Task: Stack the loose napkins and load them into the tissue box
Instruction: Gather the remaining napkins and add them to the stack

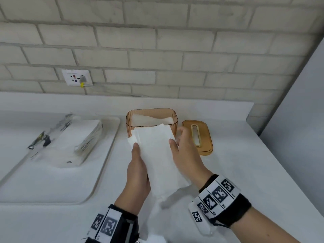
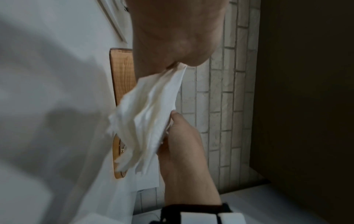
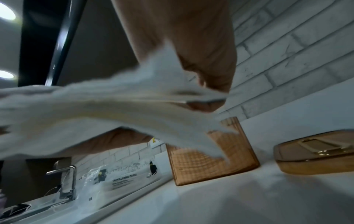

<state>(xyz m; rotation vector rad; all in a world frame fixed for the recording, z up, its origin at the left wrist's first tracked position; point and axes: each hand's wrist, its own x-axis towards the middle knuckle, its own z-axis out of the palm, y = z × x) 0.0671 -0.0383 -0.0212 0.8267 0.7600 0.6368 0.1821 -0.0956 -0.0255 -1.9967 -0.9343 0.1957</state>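
The main risk, as I judge it, is the napkin stack [image 1: 157,155] fanning apart on the way into the tissue box [image 1: 151,118]. Its sheets already sit unevenly, with a corner poking out at the far left and the near end drooping loose toward the surface [image 1: 245,163]. If either grip slackens, or the far edge catches on the box rim, the lower sheets could slide out or fold under and leave a crumpled load. The box already holds some white paper, so the new stack may also ride up on it and not lie flat.

The stack is held in the air just in front of the open box, its far end overlapping the near wall in the head view. The left hand [image 1: 138,174] grips its left edge, thumb on top and fingers curled beneath — the left wrist view shows the paper pinched there. The right hand [image 1: 185,155] pinches the right edge, its thumb pressed on the top sheet. The amber lid [image 1: 198,137] lies apart on the surface, just right of the box.
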